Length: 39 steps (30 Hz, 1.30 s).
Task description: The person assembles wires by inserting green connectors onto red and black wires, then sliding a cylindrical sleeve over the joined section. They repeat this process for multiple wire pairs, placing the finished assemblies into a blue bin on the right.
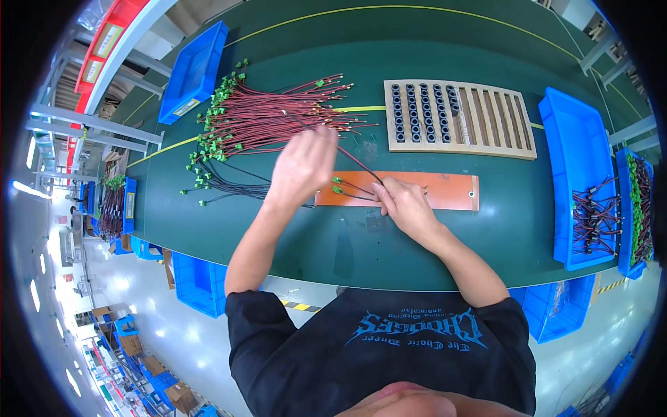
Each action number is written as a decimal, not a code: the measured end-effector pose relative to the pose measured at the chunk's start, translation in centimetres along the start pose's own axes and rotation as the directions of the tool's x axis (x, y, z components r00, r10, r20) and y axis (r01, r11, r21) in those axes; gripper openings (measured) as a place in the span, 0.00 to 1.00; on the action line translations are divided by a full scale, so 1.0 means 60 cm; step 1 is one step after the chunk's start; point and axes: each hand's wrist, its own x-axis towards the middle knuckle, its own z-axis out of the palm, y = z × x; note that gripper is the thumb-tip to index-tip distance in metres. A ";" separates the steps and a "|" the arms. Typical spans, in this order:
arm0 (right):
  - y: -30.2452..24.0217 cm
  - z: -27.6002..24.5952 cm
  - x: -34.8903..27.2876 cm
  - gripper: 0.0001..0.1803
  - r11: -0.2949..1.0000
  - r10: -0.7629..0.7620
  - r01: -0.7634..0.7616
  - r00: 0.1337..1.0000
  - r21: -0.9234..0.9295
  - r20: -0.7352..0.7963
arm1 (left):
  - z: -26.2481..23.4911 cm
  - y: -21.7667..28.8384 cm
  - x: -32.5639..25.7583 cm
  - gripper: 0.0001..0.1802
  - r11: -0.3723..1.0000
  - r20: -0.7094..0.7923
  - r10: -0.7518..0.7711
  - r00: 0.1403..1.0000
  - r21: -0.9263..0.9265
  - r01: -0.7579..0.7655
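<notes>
Long wire pinched at the right hand, its line running up to the left

The right hand (pixel 410 208) has its thumb and index finger closed on the long wire (pixel 359 164), over the orange strip (pixel 451 191) on the green desk (pixel 514 222). From those fingers the wire slants up and to the left, dark near the pinch and reddish higher up, and meets the edge of the left hand (pixel 306 163). A thin line carries on past that hand's far side, over the red wires (pixel 271 115). The left hand is blurred and its fingers are curled; whether they grip the wire or only lie over it, I cannot tell.

Two dark leads with green connectors (pixel 337 181) stretch across the strip to the right fingers; whether these are held too is unclear. Loose black wires (pixel 240 184) lie left of the left wrist. Beyond the right hand, well apart from it, sits a wooden rack (pixel 472 151).
</notes>
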 end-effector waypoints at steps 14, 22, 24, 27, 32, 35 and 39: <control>0.027 0.003 -0.020 0.08 0.994 -0.069 0.071 0.997 0.084 -0.032 | 0.070 0.225 0.036 0.10 -0.512 0.585 -0.671 0.457 -0.810 0.285; -0.027 -0.050 -0.031 0.13 0.994 -0.101 0.097 0.991 -0.052 -0.083 | 0.095 0.228 0.018 0.11 -0.332 0.408 -0.770 0.491 -0.913 0.238; -0.027 -0.082 -0.026 0.14 0.899 -0.262 0.226 0.964 -0.374 -0.049 | 0.094 0.230 0.017 0.10 -0.334 0.408 -0.770 0.491 -0.913 0.235; -0.010 -0.101 -0.018 0.14 0.881 -0.213 0.157 0.974 -0.446 -0.077 | 0.097 0.233 0.024 0.10 -0.400 0.414 -0.768 0.490 -0.906 0.138; 0.055 -0.077 -0.024 0.10 0.970 0.201 -0.167 0.959 0.177 -0.201 | 0.098 0.238 0.025 0.10 -0.449 0.469 -0.721 0.509 -0.877 0.172; 0.060 -0.076 -0.025 0.09 0.884 0.266 -0.174 0.951 0.434 -0.160 | 0.094 0.233 0.021 0.10 -0.446 0.479 -0.687 0.547 -0.872 0.203; 0.055 -0.077 -0.025 0.10 0.878 0.278 -0.190 0.949 0.439 -0.146 | 0.091 0.232 0.020 0.11 -0.469 0.501 -0.655 0.566 -0.857 0.216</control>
